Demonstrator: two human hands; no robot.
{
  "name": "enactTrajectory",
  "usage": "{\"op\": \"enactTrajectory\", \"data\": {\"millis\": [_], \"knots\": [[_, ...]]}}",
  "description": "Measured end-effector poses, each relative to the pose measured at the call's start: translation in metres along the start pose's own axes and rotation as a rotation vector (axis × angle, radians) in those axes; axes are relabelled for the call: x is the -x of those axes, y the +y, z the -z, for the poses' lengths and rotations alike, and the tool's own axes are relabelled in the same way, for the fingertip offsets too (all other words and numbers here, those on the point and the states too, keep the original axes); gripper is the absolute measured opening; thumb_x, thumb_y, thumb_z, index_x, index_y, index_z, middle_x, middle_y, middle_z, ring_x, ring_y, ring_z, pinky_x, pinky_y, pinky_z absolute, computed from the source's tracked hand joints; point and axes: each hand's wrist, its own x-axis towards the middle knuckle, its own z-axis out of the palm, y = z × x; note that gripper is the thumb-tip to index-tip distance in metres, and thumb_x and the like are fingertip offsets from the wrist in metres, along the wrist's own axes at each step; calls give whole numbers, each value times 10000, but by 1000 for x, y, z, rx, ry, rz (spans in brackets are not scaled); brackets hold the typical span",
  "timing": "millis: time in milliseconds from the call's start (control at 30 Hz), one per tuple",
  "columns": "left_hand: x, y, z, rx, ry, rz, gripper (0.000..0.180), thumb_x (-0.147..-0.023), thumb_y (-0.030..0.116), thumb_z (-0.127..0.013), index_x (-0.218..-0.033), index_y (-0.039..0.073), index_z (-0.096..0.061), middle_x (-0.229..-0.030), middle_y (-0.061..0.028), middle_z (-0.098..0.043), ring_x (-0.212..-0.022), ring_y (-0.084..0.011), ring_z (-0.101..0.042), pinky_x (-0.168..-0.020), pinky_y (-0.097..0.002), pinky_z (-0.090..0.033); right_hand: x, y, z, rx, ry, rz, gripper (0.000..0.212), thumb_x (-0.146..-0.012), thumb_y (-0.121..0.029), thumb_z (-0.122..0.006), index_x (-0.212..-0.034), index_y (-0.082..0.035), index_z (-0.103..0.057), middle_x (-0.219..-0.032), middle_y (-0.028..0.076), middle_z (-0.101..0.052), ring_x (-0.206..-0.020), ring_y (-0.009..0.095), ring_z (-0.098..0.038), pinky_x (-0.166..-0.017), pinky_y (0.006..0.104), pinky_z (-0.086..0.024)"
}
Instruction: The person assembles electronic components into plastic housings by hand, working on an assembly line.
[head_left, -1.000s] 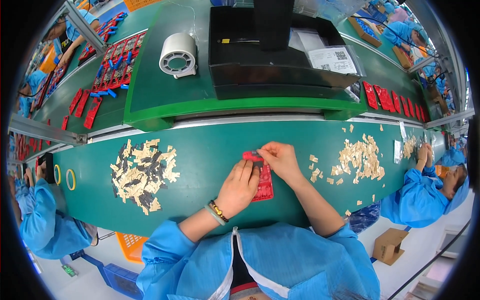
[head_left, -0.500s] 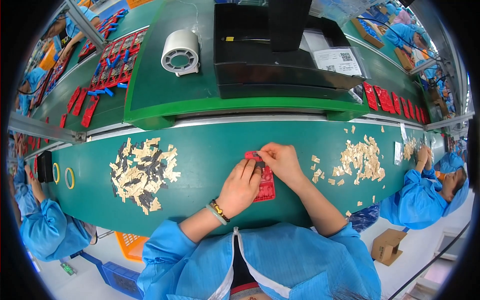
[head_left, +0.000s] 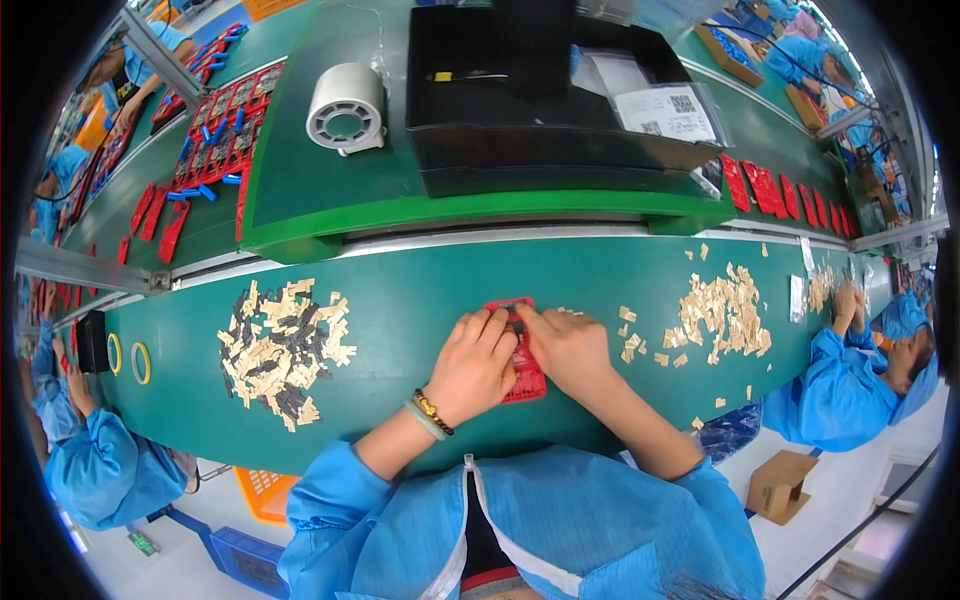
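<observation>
The red case (head_left: 523, 386) lay flat on the green table (head_left: 400, 395), straight in front of the person, between the two hands. Its long axis ran away from the body, the far end leaning slightly left. Neither hand was clearly nearer, since both touched it.

The left hand (head_left: 474, 362) came over the case's left side, its fingers close together and bent across the middle; whether they gripped or only rested there could not be told. The right hand (head_left: 568, 348) reached in from the right, curled, with its fingertips at the far end. What those tips pinched, if anything, was hidden. A small pale piece (head_left: 569, 311) showed just beyond its knuckles; whether it was held was unclear.

Farther out, a heap of cream and black strips (head_left: 286, 352) lay left, and a heap of cream pieces (head_left: 722, 312) right. A black box (head_left: 560, 155) stood beyond the hands.
</observation>
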Motion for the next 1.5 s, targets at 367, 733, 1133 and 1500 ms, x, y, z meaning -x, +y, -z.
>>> {"op": "enactTrajectory", "data": {"millis": [367, 733, 1133, 1500], "knots": [[-25, 7, -7, -76, -46, 48, 358, -755, 138, -630, -1079, -11, -603, -1039, -140, -569, -965, -296, -539, -888, -401, -446, 47, 10, 39, -256, -14, 232, 262, -718, -133, -727, -965, -120, -642, -960, 56, -606, -817, 194, -622, -673, 337, -489], [-23, 5, -12, -383, -36, 7, 403, -795, 135, -637, -1158, -34, -596, -923, -113, -546, -872, -266, -511, -777, -385, -435, 10, 265, 49, 160, 536, -403, 366, -727, -4, -640, -1082, -79, -594, -1161, 133, -583, -1139, 321, -533, -930, 420, -407], [36, -44, 24, -309, -103, -68, 531, -864, 184, -534, -1378, 90, -440, -1422, -158, -434, -1305, -348, -412, -1036, -459, -367, 22, 341, 48, 93, 592, -585, 239, -832, -99, -649, -1062, -56, -599, -906, 88, -606, -810, 232, -588, -749, 336, -471], [53, -127, 142, -69, -51, 594, 185, -742, 62, -695, -919, 46, -642, -844, -103, -629, -823, -279, -618, -679, -373, -505, 87, 106, 87, 66, 539, 89, 180, -684, -34, -675, -823, -87, -572, -760, 55, -533, -707, 239, -528, -669, 357, -419]]}}
